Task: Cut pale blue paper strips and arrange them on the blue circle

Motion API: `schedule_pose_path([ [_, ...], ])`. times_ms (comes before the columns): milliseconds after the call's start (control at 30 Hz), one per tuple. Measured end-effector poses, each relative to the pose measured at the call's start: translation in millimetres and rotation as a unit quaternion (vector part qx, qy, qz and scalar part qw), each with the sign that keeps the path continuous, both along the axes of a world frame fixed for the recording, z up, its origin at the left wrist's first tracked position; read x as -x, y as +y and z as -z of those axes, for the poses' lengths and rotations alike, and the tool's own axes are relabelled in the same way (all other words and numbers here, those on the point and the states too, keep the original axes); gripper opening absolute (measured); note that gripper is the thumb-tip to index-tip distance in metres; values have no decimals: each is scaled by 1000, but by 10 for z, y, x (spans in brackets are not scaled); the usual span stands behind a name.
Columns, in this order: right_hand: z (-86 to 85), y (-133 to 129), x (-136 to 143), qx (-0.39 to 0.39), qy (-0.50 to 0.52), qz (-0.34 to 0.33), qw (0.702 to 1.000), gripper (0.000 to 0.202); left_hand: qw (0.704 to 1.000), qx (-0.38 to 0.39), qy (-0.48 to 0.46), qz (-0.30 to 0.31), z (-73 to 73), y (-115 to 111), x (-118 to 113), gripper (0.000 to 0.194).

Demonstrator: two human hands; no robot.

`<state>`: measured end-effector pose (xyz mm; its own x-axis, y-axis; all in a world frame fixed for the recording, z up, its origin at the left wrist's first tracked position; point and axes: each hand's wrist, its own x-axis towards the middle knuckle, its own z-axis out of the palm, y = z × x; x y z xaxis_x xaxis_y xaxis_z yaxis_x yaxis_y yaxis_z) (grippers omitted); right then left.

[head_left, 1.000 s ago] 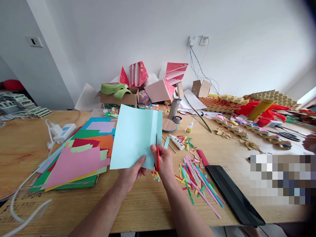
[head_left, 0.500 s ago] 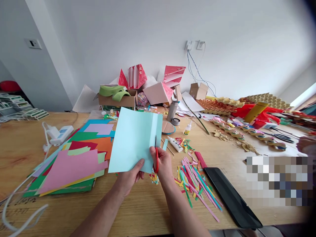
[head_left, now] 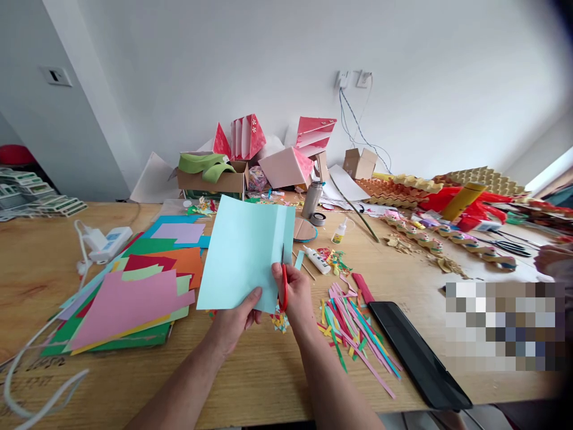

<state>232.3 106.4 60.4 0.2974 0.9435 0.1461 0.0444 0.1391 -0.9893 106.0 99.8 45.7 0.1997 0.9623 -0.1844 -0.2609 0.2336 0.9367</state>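
Observation:
A light blue paper sheet (head_left: 239, 251) is held upright over the table, with a crease near its right side. My left hand (head_left: 239, 319) is closed on its lower edge, thumb in front and fingers behind. My right hand (head_left: 293, 292) is closed round the red handles of the scissors (head_left: 284, 285) at the sheet's lower right. The dark blades point up against the paper, by the right-hand strip. Cut paper strips (head_left: 358, 334) lie to the right of my right hand. Left of the sheet is a pile of coloured paper (head_left: 129, 304).
A black tablet-like slab (head_left: 416, 352) lies at the right front. Glue bottles (head_left: 317, 260) and a metal flask (head_left: 312, 200) stand or lie beyond my hands. A power strip (head_left: 111, 243) with white cable is at left. Another person's hand (head_left: 553, 260) shows at far right.
The view has shifted very slightly, so the table things sit a little higher. My hands, the scissors and the sheet keep nearly the same pose.

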Motion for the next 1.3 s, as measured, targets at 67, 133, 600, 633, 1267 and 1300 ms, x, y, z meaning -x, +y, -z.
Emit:
schedule_pose_path([
  [67, -3, -1, -2, 3, 6, -1, 1000, 52, 1000, -2, 5, 1, -8, -1, 1, 52],
  [133, 0, -1, -4, 3, 8, 0, 1000, 52, 1000, -5, 7, -1, -11, 1, 2, 51],
  [600, 72, 26, -17, -2, -12, 9, 1000, 53, 1000, -10, 12, -1, -19, -2, 1, 51],
  [633, 63, 25, -17, 3, -10, 9, 1000, 53, 1000, -10, 12, -1, -22, -3, 2, 51],
  [1267, 30, 8, -14, 1, 10, 11, 1000, 53, 1000, -1, 6, -3, -3, 3, -1, 48],
  [1300, 20, 4, -13, 0, 12, 12, 1000, 54, 1000, 1, 4, -3, -3, 2, -1, 48],
])
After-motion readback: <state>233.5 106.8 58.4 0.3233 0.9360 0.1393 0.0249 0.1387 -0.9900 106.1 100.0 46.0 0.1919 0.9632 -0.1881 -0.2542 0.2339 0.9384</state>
